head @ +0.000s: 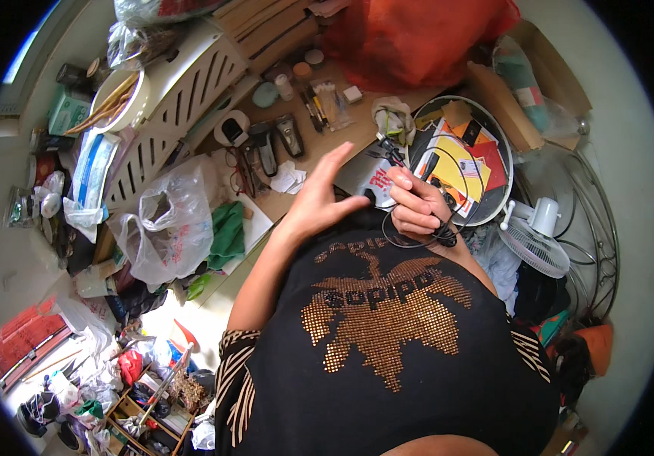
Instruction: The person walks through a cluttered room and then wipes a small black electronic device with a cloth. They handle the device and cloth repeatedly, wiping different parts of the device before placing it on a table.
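My right hand (421, 202) is closed around a bundle of black cables (447, 235). Plug ends (388, 149) stick out above its fingers, and a loop hangs below. To the left, my left hand (324, 196) has its fingers raised and its thumb spread away from them. By that thumb's tip is a small black piece (368, 195); whether they touch is unclear. Just beyond the right hand, a round tray (510, 162) holds yellow and red papers (455, 171) and more black cable. A printed white sheet (379, 185) lies between the hands, partly hidden.
On the wooden desk (335, 139) are hair clippers (289, 135), glasses (238, 176), pens (318, 108), a crumpled cloth (394, 118) and a plastic bag (176, 222). A red bag (418, 43) stands at the back. A white fan (535, 239) sits right, a cluttered rack (133, 407) lower left.
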The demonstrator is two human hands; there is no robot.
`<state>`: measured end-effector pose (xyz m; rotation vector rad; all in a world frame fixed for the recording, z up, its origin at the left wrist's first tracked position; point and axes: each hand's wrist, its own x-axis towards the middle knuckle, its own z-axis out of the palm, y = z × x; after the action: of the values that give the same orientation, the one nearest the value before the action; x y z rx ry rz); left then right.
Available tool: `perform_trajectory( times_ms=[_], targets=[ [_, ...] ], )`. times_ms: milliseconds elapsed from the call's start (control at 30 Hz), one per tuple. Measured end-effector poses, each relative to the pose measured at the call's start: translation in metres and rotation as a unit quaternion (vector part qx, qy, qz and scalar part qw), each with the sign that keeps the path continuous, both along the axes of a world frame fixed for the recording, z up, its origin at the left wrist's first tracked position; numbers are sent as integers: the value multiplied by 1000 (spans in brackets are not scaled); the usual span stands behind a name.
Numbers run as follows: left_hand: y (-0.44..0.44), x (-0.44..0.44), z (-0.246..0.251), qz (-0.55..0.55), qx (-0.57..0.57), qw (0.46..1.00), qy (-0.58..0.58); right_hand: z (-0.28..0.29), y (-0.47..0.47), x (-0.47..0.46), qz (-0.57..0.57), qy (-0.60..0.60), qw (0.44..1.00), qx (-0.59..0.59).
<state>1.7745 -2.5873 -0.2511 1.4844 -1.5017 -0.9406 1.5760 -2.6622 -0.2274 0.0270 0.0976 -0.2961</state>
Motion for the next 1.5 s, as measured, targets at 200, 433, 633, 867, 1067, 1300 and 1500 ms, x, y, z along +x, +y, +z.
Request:
perform_trajectory(
  times_ms=[200,433,633,867,1067,1300,1500],
  targets=[
    [-27,-47,-54,-187,90,975,82,21,5,4,10,-98,995,-23],
    [-21,-22,-71,78,186,910,362,-4,-11,-3,-130,251,913,-294],
    [2,-30,-31,77,176,780,595,-27,-18,10,-162,418,850,-277],
    [9,-34,-21,68,213,763,607,-28,-10,36,-101,338,876,-328],
    [12,-35,-33,43,250,715,651,-46,-4,41,39,369,826,-424],
    [11,-36,-30,63,233,703,669,-47,-4,33,22,359,847,-392],
    [14,-26,-29,130,203,681,692,-58,-4,16,-87,298,869,-385]
  ],
)
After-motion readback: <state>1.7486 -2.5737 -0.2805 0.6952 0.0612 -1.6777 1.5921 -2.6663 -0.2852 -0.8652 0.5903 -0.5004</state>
